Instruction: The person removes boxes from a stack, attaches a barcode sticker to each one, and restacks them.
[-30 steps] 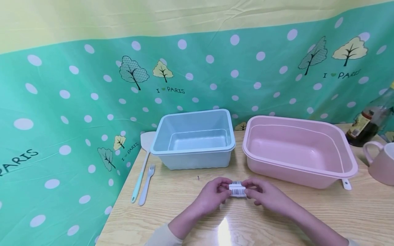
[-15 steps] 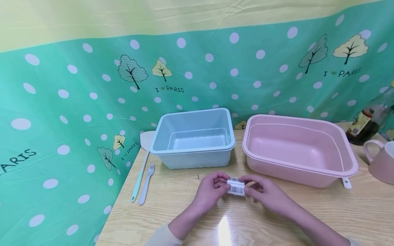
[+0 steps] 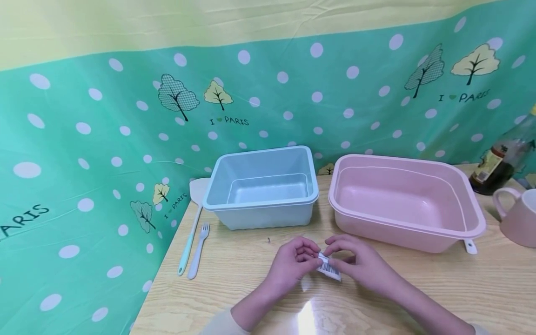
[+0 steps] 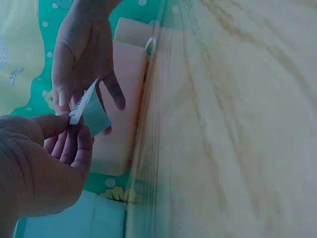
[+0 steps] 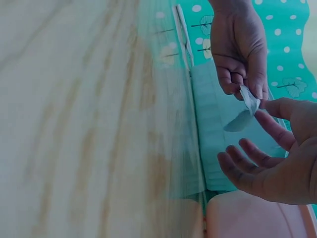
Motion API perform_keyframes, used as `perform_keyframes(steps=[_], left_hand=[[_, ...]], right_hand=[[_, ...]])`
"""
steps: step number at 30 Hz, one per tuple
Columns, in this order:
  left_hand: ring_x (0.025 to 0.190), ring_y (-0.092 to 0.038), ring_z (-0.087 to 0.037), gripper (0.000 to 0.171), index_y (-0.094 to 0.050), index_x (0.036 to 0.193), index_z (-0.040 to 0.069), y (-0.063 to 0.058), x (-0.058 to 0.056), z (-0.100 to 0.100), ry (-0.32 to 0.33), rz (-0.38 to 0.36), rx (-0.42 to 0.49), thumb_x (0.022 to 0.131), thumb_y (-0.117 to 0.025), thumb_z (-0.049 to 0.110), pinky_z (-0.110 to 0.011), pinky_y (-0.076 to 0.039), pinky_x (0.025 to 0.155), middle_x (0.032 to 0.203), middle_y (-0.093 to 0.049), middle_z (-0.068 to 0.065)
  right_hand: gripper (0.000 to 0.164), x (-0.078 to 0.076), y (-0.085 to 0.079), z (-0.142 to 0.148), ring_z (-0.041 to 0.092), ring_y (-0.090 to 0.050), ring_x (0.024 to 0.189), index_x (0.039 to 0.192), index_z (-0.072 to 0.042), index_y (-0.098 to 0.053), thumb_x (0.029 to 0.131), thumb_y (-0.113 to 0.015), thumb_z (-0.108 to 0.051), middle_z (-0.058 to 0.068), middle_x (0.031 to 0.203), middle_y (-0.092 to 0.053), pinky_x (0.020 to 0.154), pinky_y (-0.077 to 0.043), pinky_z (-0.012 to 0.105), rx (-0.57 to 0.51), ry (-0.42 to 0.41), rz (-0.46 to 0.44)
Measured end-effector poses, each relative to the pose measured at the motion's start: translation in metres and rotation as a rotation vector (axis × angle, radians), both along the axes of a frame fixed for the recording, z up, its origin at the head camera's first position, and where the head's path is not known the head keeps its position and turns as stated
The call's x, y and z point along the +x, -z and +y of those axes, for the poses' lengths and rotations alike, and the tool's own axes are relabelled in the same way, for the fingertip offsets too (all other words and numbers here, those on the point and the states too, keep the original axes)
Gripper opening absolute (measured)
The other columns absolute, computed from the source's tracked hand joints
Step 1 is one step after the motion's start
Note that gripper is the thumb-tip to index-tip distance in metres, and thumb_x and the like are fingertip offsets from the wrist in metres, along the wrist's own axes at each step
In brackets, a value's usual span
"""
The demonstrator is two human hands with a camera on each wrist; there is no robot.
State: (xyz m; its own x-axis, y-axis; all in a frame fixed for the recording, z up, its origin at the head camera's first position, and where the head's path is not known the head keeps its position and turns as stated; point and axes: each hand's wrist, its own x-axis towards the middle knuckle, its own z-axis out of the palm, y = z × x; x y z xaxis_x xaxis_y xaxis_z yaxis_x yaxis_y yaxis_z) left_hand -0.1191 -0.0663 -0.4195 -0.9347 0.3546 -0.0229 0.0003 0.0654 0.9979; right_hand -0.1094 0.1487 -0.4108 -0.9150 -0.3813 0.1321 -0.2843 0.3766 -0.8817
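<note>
A small white packet (image 3: 328, 269) with a barcode is held up in front of me, tilted down to the right. My left hand (image 3: 291, 265) pinches its upper left edge between thumb and fingertips. The right hand (image 3: 362, 263) has its thumb and index fingertip at the same upper edge, close to the left fingertips, and pinches there. In the left wrist view, the packet (image 4: 96, 116) shows a pale greenish face and hangs between both hands. In the right wrist view, the packet (image 5: 242, 116) looks creased at the top, while the other right fingers are loosely spread.
A blue basin (image 3: 264, 216) and a pink basin (image 3: 389, 235) stand behind the hands. A spatula (image 3: 190, 239) and a fork (image 3: 198, 251) lie left. At the right are a pink mug (image 3: 519, 218), a dark sauce bottle (image 3: 494, 170) and a white handle end (image 3: 470, 246).
The packet has turned from roughly level to slanting down to the right. My right fingers have shifted from its right side to its upper edge, nearer the left fingertips.
</note>
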Motion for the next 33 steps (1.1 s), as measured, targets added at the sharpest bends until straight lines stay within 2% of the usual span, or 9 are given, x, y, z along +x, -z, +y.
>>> perform_keyframes(steps=[7,11,18,25,33], left_hand=[[0.085,-0.068,-0.012,0.025,-0.066,0.105,0.000,0.0008,0.0030,0.0033,0.047,-0.008,0.027,0.083,-0.074,-0.008,-0.026,-0.058,0.080,0.094,-0.070,-0.005],[0.085,-0.068,-0.011,0.025,-0.065,0.105,-0.002,-0.0001,0.0052,0.0048,0.064,0.004,0.038,0.083,-0.073,-0.011,-0.026,-0.058,0.080,0.094,-0.069,-0.004],[0.085,-0.067,-0.012,0.023,-0.066,0.105,-0.003,-0.0028,0.0088,0.0068,0.065,0.009,0.049,0.084,-0.073,-0.010,-0.024,-0.058,0.080,0.094,-0.069,-0.005],[0.085,-0.068,-0.012,0.025,-0.065,0.106,-0.003,0.0003,0.0087,0.0072,0.068,0.014,0.055,0.083,-0.073,-0.011,-0.025,-0.058,0.080,0.094,-0.069,-0.004],[0.086,-0.068,-0.012,0.025,-0.065,0.106,-0.004,-0.0009,0.0098,0.0075,0.091,0.009,0.061,0.083,-0.072,-0.012,-0.025,-0.058,0.081,0.095,-0.070,-0.006]], right_hand=[[0.009,-0.0007,0.0005,-0.0011,0.037,-0.059,0.119,0.098,-0.019,-0.070,0.091,-0.076,-0.018,0.012,0.128,-0.063,0.083,-0.058,0.033,-0.030,-0.003,0.008],[0.010,-0.0004,0.0008,-0.0012,0.035,-0.060,0.116,0.095,-0.020,-0.068,0.090,-0.078,-0.020,0.009,0.125,-0.065,0.083,-0.059,0.036,-0.031,-0.007,0.033],[0.012,0.0002,0.0017,-0.0017,0.029,-0.063,0.111,0.093,-0.020,-0.067,0.089,-0.078,-0.017,0.004,0.119,-0.068,0.082,-0.059,0.038,-0.023,-0.003,0.067],[0.013,-0.0004,0.0016,-0.0022,0.026,-0.065,0.109,0.091,-0.022,-0.068,0.089,-0.078,-0.014,-0.001,0.115,-0.069,0.082,-0.059,0.036,0.006,0.006,0.080],[0.020,0.0003,0.0023,-0.0020,0.025,-0.065,0.108,0.089,-0.025,-0.065,0.086,-0.080,-0.013,0.000,0.116,-0.069,0.081,-0.059,0.037,0.027,0.001,0.146]])
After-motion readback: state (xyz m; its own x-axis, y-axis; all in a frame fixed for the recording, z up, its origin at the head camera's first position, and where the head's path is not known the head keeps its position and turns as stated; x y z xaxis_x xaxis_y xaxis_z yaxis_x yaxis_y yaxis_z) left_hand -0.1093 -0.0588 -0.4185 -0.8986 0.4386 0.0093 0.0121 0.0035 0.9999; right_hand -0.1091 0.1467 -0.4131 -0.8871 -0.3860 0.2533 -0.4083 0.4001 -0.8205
